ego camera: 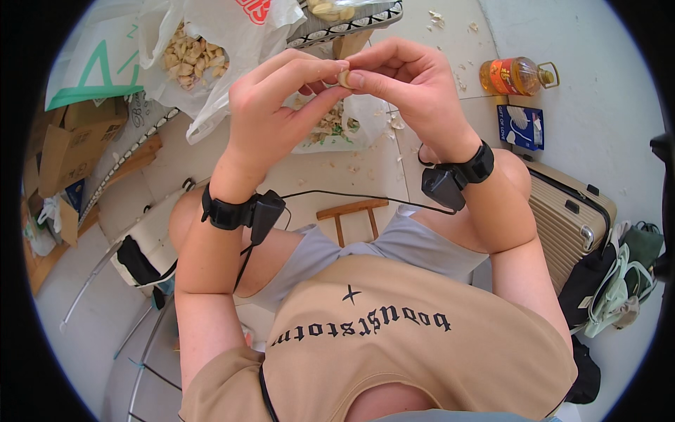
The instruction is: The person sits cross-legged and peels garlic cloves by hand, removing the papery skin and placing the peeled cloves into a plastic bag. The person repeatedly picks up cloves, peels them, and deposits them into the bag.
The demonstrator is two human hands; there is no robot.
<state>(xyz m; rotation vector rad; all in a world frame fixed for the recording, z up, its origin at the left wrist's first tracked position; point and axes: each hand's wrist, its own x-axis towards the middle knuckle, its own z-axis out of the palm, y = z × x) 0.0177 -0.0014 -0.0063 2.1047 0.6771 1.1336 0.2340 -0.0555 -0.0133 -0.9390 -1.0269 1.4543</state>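
A small garlic clove [344,79] is pinched where the fingertips of both hands meet, at the upper middle. My left hand [282,97] comes from the left, its thumb and index finger at the clove. From the right, my right hand [408,89] grips the clove between thumb and forefinger. Beyond my left hand, unpeeled garlic cloves [194,59] lie in a white plastic bag [211,108]. Garlic skins [333,124] lie in another plastic bag [369,113] on the floor below the hands, partly hidden by them. Peeled cloves [332,9] show in clear plastic at the top edge.
On the right stand a bottle of cooking oil [511,76], a blue box [521,126] and a ribbed suitcase [572,205] with bags beside it. Cardboard boxes [79,147] are at the left. Bits of skin [398,121] dot the tiled floor. A cable joins the wrist devices.
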